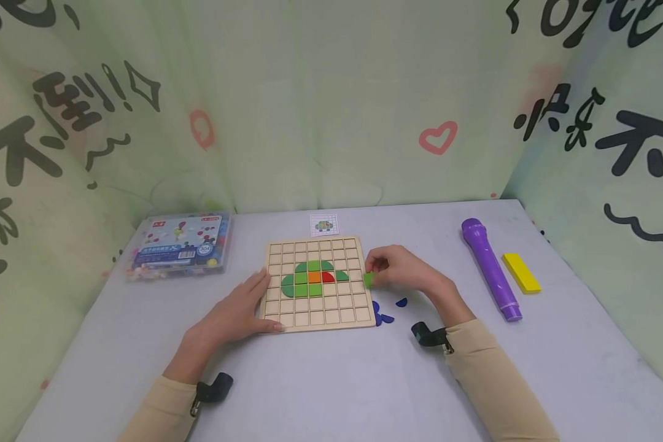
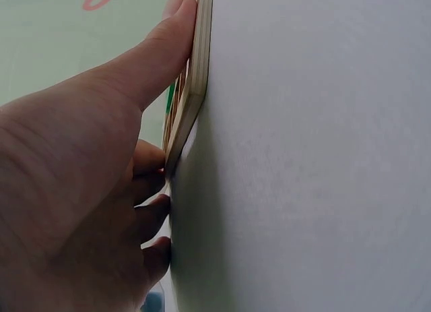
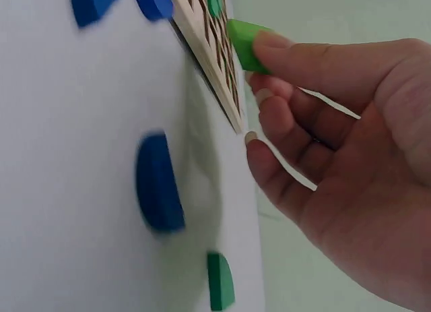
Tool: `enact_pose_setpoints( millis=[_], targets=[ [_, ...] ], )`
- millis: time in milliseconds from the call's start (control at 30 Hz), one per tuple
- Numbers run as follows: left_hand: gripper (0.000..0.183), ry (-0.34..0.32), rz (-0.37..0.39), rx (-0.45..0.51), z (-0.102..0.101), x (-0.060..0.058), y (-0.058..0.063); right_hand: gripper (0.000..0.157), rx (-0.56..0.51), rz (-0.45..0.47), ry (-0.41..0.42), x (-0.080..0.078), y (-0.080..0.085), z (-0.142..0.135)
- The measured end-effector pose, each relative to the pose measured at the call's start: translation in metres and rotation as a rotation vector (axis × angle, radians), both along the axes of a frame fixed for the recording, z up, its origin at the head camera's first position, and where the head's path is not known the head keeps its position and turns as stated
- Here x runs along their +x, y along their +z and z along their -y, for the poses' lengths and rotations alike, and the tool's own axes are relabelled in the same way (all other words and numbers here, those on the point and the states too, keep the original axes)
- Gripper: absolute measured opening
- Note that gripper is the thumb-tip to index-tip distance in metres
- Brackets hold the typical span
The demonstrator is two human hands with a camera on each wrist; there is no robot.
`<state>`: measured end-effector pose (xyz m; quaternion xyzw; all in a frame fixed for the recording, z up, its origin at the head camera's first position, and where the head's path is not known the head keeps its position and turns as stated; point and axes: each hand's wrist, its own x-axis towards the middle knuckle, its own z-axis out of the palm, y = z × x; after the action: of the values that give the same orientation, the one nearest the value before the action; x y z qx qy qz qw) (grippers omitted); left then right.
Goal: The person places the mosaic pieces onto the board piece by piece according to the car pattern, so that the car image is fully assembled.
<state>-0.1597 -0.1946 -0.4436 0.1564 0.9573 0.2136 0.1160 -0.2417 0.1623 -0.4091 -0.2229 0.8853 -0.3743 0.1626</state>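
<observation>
A wooden grid board [image 1: 339, 316] lies on the table, holding green, orange and red flat pieces in its cells. My left hand [image 1: 240, 307] rests at the board's left edge. Its thumb lies on the front left corner, and the fingers reach along the side. Between thumb and fingers, my right hand [image 1: 400, 268] pinches a light green block [image 3: 248, 46], held at the board's right edge. Blue curved pieces lie by the board's front right corner, with one blue half-round piece [image 3: 158, 182] a little apart. A dark green piece [image 3: 220, 282] shows on the table in the right wrist view.
A small pattern card [image 1: 323, 224] lies behind the board. To the left is a clear plastic box [image 1: 179, 244] of colourful parts. A purple microphone-shaped tube [image 1: 492, 270] and a yellow bar [image 1: 522, 273] lie at the right. Printed curtains surround the table.
</observation>
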Motion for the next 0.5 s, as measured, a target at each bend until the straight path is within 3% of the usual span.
enact_pose_setpoints(
  millis=[500],
  targets=[
    [0.117, 0.001, 0.010, 0.008, -0.001, 0.000, 0.002, 0.009, -0.044, -0.025, -0.004, 0.010, -0.014, 0.053]
  ],
)
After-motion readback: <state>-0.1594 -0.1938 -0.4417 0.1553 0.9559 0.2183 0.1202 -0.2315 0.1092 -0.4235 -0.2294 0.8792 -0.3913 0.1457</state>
